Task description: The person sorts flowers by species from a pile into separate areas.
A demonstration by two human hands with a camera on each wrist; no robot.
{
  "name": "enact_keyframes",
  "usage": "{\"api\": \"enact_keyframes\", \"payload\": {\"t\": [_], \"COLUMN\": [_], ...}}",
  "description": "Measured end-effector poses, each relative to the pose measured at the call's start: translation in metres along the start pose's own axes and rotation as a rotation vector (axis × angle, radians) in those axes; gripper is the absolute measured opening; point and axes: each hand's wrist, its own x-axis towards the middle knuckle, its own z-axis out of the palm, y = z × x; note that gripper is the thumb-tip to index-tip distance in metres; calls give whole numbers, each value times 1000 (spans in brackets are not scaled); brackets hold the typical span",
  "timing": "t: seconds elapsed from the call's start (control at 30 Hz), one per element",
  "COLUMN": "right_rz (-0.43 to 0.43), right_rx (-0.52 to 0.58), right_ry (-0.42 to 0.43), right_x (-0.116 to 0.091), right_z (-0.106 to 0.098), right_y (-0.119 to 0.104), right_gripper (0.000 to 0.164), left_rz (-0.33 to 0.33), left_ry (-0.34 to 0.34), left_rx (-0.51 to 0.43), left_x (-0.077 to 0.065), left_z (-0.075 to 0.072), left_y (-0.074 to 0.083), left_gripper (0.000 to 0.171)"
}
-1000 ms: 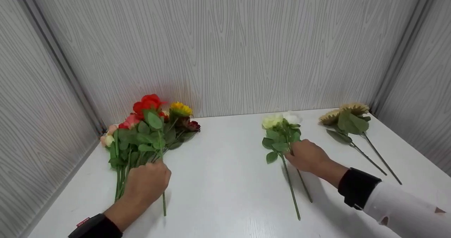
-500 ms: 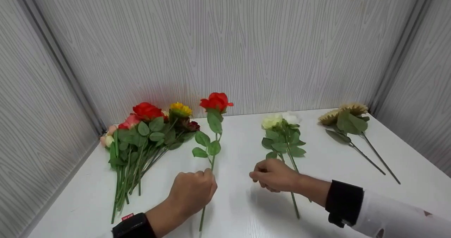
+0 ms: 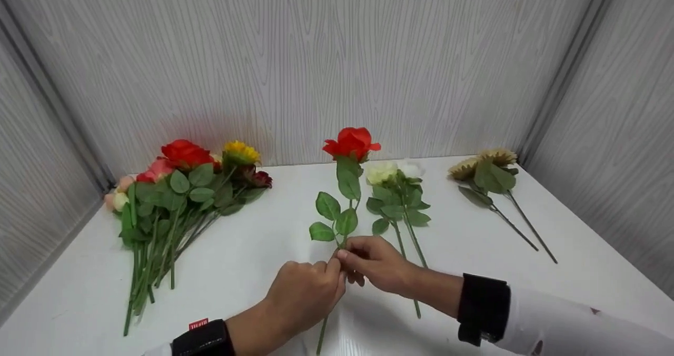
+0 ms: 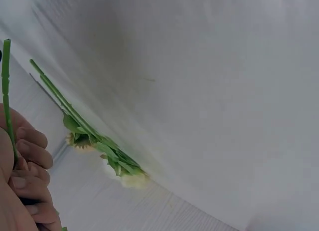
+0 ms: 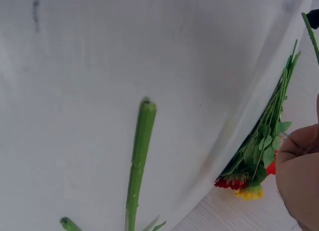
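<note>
Red rose (image 3: pixel 348 179) now in both hands (image 3: pixel 308 291) (image 3: pixel 377 264)

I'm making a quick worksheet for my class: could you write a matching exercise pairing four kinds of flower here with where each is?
1. lone red rose
2. yellow flower
3. white flower
4. beige flowers

A. in the left bunch
B. nearest the right wall
C. stem gripped by the left hand
D. between the lone red rose and the beige flowers

Pairs: 1-C, 2-A, 3-D, 4-B
</note>
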Motion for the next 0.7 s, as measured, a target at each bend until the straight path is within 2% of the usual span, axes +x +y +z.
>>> {"api": "enact_keyframes", "payload": {"t": [0.07, 0.17, 0.3, 0.4, 0.53, 0.7], "right_rz": [-39, -36, 27, 93, 161, 178], "right_rx": [-16, -78, -158, -230, -389, -576], "right_ry": [26, 82, 146, 199, 273, 346], "right_x": [4, 6, 6, 5, 5, 12], "right_z": [-2, -13, -33, -49, -72, -98], "right_y": [1, 2, 5, 9, 18, 27], "right_gripper": [24, 24, 26, 26, 27, 31], "left_rz": [8, 7, -23, -65, -174, -371], "left_ry": [-38, -107, -188, -223, -253, -400], "left_rx": [-5, -40, -53, -43, -12, 71], "left_x": [0, -2, -10, -19, -34, -55], "left_z": [-2, -4, -9, -14, -21, -31], "left_y": [-3, -5, -11, -24, -54, -108], "left_gripper": [33, 39, 45, 48, 51, 51]}}
